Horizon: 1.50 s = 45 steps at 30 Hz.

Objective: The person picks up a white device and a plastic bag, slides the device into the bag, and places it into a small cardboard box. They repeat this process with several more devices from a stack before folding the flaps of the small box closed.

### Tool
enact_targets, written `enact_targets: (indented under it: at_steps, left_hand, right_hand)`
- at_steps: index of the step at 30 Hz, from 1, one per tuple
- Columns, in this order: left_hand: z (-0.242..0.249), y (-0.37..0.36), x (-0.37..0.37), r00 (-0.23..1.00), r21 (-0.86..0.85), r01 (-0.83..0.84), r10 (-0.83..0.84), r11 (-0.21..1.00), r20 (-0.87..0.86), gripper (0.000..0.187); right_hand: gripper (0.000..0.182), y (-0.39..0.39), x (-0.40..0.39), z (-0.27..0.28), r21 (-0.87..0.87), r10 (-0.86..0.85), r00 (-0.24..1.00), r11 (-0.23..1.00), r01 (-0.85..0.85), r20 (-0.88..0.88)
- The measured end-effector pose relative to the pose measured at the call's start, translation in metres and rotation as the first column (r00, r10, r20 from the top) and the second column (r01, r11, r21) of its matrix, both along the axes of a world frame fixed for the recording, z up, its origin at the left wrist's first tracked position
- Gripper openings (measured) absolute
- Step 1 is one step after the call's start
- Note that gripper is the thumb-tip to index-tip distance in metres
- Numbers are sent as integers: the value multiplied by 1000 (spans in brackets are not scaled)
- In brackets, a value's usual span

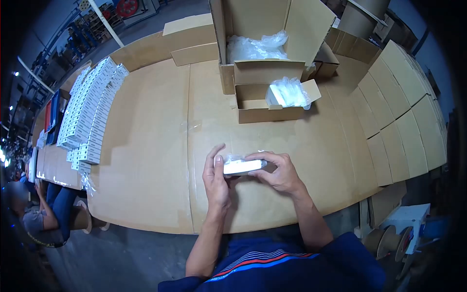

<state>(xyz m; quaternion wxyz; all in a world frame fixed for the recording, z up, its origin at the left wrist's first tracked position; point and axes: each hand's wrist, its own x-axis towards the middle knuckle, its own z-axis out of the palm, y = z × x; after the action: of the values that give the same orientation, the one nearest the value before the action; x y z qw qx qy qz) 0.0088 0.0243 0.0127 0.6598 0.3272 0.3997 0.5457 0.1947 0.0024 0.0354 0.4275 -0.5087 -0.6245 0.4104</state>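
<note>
Between my hands, above the cardboard-covered table, is a small white box (238, 168) with clear plastic around it. My left hand (216, 185) grips its left end, thumb against the near side and index finger raised. At the other end, my right hand (279, 173) pinches the box between thumb and fingers. Beyond my hands stands an opened small cardboard box (270, 116), with plastic-wrapped white items (289, 93) leaning in its right half.
A large open carton (311, 29) with clear plastic bags (258, 47) stands behind. Stacked white boxes (90, 109) line the left side; brown cartons (399, 117) are piled at right. Another person (41, 214) sits at far left. Cardboard (146, 146) covers the table.
</note>
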Motion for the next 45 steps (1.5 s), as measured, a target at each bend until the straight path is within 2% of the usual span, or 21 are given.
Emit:
enact_targets:
  at_steps: [3, 6, 7, 11, 13, 15, 18, 19, 21, 22, 23, 26, 28, 30, 33, 36, 39, 42, 45]
  left_hand:
    - [5, 0, -6, 996, 62, 86, -84, 994, -35, 46]
    - [-7, 4, -16, 954, 227, 227, -171, 947, -245, 45]
    - [7, 2, -17, 938, 256, 281, -209, 925, -275, 42]
    - [-6, 7, -23, 912, 246, 344, -260, 906, -318, 32]
    - [-3, 10, -22, 892, 279, 345, -220, 896, -396, 27]
    - [1, 13, -18, 897, 241, 358, -261, 902, -357, 30]
    - [-5, 22, -7, 907, 243, 356, -271, 902, -323, 41]
    - [-7, 27, -1, 911, 255, 351, -265, 901, -316, 46]
    - [-1, 40, 8, 846, 318, 328, -127, 890, -519, 55]
    - [5, 47, 13, 795, 348, 321, -50, 881, -605, 59]
    - [18, 55, 12, 692, 289, 414, -92, 863, -716, 72]
    - [5, 77, 16, 501, 460, 516, 180, 723, -847, 74]
    - [-1, 87, 20, 496, 427, 519, 145, 741, -856, 77]
    - [-6, 95, 22, 471, 407, 531, 140, 744, -871, 79]
    - [-10, 99, 22, 459, 400, 544, 137, 738, -878, 78]
    - [-19, 103, 26, 528, 571, 486, 299, 661, -795, 69]
    - [-29, 113, 40, 684, 595, 313, 259, 740, -682, 55]
    - [-39, 129, 49, 744, 534, 224, 211, 815, -634, 56]
    - [-46, 143, 51, 722, 557, 247, 233, 793, -652, 46]
  right_hand:
    - [35, 1, 1, -6, 23, -46, 998, 999, 47, -44]
    - [35, 5, 7, -10, 166, -30, 999, 986, 25, 26]
    - [35, 5, 8, -8, 221, -53, 996, 975, 36, 70]
    - [33, 6, 15, 6, 364, -111, 961, 931, 12, 253]
    - [32, 6, 19, 12, 346, -66, 949, 937, -47, 307]
    - [29, 8, 25, 20, 276, 35, 947, 952, -129, 318]
    - [25, 17, 37, 33, 278, 95, 914, 936, -218, 395]
    - [24, 22, 42, 39, 343, 47, 906, 916, -207, 421]
    - [22, 33, 53, 49, 467, -56, 885, 864, -189, 461]
    - [22, 37, 57, 53, 471, -131, 906, 878, -82, 403]
    - [22, 42, 60, 58, 471, -209, 916, 882, 24, 344]
    - [21, 66, 67, 57, 526, -416, 889, 808, 265, 191]
    - [22, 81, 65, 52, 578, -516, 843, 738, 349, 150]
    - [22, 92, 62, 49, 628, -574, 793, 698, 344, 204]
    - [23, 104, 64, 32, 632, -598, 734, 712, 304, 320]
    - [23, 112, 67, 17, 617, -598, 699, 735, 282, 393]
    - [21, 117, 67, 9, 625, -629, 654, 723, 293, 421]
    - [20, 119, 64, 10, 591, -641, 586, 743, 314, 495]
    - [19, 121, 64, 5, 512, -599, 551, 795, 324, 581]
